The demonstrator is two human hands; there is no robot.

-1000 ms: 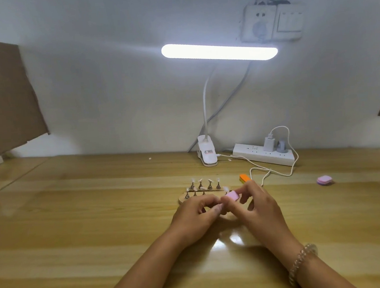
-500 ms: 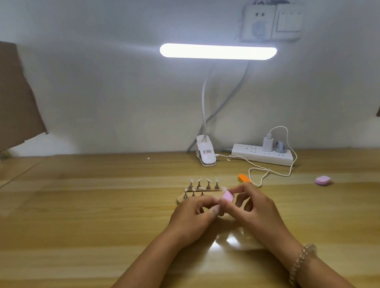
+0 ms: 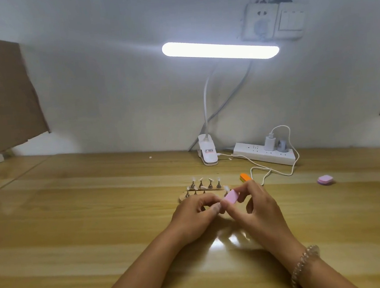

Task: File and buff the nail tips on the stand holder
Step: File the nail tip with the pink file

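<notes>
Head view: I see both hands meeting above the near middle of the wooden table, just on the near side of the stand holder.
Stand holder: its wooden base lies flat on the table, just beyond the left knuckles; the hands hide its near right part.
Nail tips: pale tips sit on small metal pegs in rows on the holder.
Right hand: thumb and fingertips pinch a pink buffer block, which is tilted with its far end raised.
Left hand: fingers are curled, with thumb and forefinger drawn together at the block's near end. I cannot tell whether they pinch a tip.
Orange block: it lies beyond the right hand, beside a white cable.
Second pink block: it lies on the table to the right, well apart from the hands.
Far edge: a lit clip lamp and a power strip with a charger plugged in.
Right wrist: a bead bracelet.
</notes>
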